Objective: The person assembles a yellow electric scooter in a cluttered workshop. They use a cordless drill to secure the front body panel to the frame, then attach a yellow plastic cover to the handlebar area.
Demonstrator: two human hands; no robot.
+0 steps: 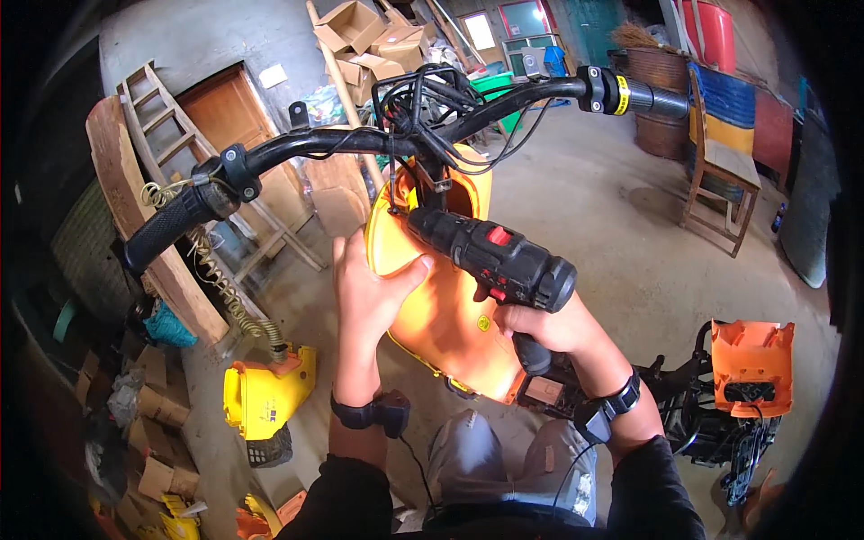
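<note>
An orange plastic body panel (447,310) stands in front of me, below a black handlebar (351,142) with a tangle of black cables. At its left edge is my left hand (367,292), thumb laid across the front face and fingers along the side, gripping the panel. My right hand (544,326) is wrapped round the handle of a black cordless drill (499,259) with red buttons. The drill's nose points up and left at the panel's upper edge, near the steering stem. Whether its bit touches a screw there is too small to tell.
On the left floor stands a yellow plastic part (279,396) with a coiled hose (236,301). A wooden ladder (162,121) leans on the wall. At right are a wooden chair (724,166) and another orange part (754,355) on a black frame. Cardboard boxes (355,31) are piled behind.
</note>
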